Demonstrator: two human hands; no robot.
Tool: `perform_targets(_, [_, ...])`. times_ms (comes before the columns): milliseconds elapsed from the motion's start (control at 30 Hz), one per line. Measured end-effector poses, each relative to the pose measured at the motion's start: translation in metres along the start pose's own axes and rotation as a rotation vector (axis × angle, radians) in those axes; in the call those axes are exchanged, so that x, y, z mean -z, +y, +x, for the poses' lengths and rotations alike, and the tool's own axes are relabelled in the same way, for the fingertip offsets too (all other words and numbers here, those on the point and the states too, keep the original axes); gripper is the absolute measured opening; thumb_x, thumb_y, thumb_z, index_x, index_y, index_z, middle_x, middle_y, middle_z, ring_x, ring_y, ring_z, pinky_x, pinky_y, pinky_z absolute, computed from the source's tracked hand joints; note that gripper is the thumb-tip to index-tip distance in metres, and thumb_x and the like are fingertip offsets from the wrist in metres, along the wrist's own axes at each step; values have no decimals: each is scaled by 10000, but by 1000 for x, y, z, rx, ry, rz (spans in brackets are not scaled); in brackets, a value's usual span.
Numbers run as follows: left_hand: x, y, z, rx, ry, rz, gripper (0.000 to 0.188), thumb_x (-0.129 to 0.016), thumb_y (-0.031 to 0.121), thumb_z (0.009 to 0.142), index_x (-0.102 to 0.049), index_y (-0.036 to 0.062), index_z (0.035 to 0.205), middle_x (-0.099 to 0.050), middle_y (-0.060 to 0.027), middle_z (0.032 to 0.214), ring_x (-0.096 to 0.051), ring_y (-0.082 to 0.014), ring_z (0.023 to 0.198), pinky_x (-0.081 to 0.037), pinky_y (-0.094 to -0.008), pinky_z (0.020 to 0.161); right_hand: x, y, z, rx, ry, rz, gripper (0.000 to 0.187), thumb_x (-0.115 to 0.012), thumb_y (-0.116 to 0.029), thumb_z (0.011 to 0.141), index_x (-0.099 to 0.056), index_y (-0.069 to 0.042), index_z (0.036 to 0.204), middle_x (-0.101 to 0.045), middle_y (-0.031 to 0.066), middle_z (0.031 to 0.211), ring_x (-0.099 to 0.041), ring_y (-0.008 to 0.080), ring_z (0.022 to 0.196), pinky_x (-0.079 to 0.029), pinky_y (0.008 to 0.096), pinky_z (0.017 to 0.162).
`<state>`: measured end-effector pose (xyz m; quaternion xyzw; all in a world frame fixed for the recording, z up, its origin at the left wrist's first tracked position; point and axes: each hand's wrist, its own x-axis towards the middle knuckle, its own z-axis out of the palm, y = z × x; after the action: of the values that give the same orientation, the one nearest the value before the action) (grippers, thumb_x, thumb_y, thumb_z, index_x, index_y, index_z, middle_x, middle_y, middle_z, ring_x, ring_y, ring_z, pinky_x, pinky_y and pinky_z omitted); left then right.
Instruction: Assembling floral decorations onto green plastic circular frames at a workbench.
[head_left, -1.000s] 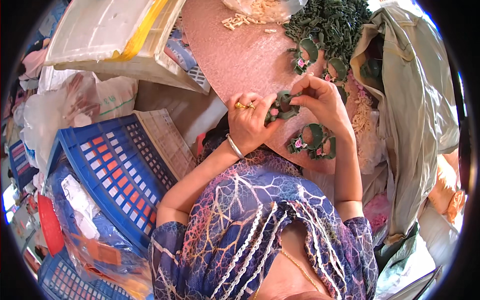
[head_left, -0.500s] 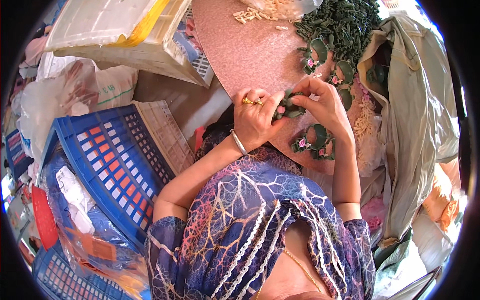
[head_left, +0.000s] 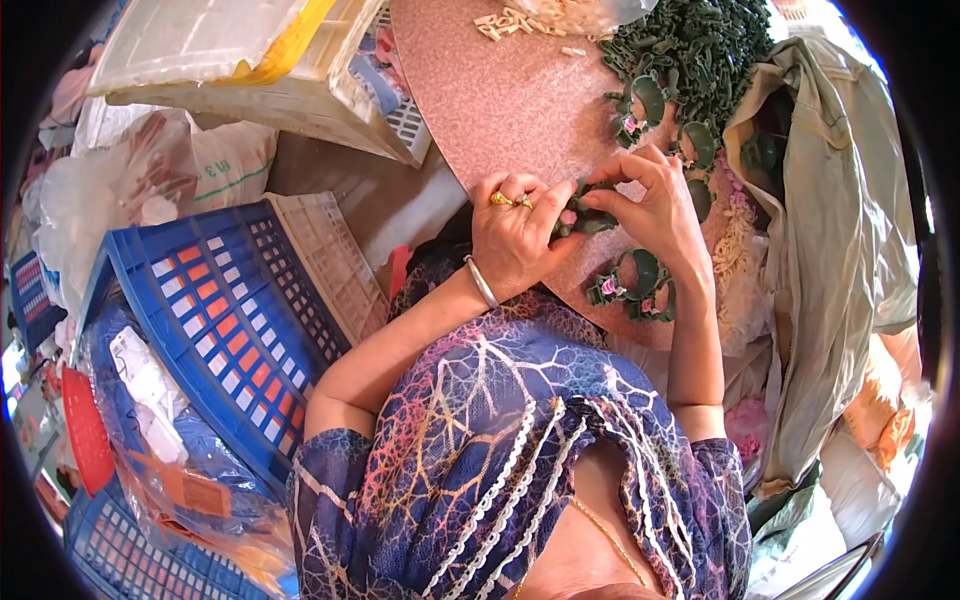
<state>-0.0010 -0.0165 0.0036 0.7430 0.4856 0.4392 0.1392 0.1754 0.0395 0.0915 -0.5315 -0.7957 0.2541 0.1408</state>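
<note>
Near the edge of a pink speckled table [head_left: 480,95], both my hands grip one small dark green ring-shaped piece with a pink flower [head_left: 590,222]. My left hand [head_left: 515,230], with gold rings and a bangle, pinches its left side. My right hand [head_left: 655,205] has thumb and fingers closed on its far right side; the fingers partly hide it. Similar green pieces with pink flowers lie nearby: one pair [head_left: 634,285] just below my right wrist, others [head_left: 648,100] beyond my right hand. A heap of small dark green parts [head_left: 690,50] covers the far right of the table.
Cream-coloured small parts [head_left: 505,25] lie at the table's far side, more [head_left: 738,265] at its right edge. A blue plastic basket [head_left: 225,320] and a whitish crate [head_left: 270,110] stand at left. An olive cloth sack [head_left: 830,200] hangs at right, close to my right arm.
The view has shifted slightly. Both hands keep their grip on the green piece, with barely any change in finger position.
</note>
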Motion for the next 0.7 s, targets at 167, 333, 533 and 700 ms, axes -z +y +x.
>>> perform_targets(167, [1, 1, 1, -12, -20, 1, 600, -866, 244, 643, -631, 75, 1168, -699, 2, 901, -615, -200, 940, -368, -405, 920, -4, -6, 3, -299, -52, 125, 251, -820, -279, 731, -738, -67, 837, -674, 68, 732, -587, 248, 819, -406, 387, 836])
perform_targets(333, [-3, 3, 0, 25, 13, -19, 644, -866, 252, 651, -594, 71, 1204, -702, 4, 958, -618, -197, 942, -367, -406, 924, -3, -18, 0, -220, -27, -98, 226, -810, -243, 728, -690, -55, 768, -678, 87, 785, -592, 295, 873, -385, 437, 858])
perform_targets(533, [1, 2, 1, 29, -4, 8, 651, -865, 282, 664, -570, 76, 1206, -700, 1, 972, -622, -199, 946, -367, -415, 930, -20, -10, -6, -13, 148, -18, 329, -755, -157, 793, -678, -92, 1106, -499, 157, 1368, -504, 337, 1186, -374, 457, 997])
perform_targets(700, [-4, 2, 1, -6, 15, 20, 632, -858, 251, 654, -570, 77, 1190, -698, 3, 936, -625, -202, 926, -372, -425, 926, -46, -6, 7, 56, 502, -167, 512, -674, -92, 855, -557, -150, 1351, -458, 148, 1435, -424, 336, 1318, -280, 468, 1094])
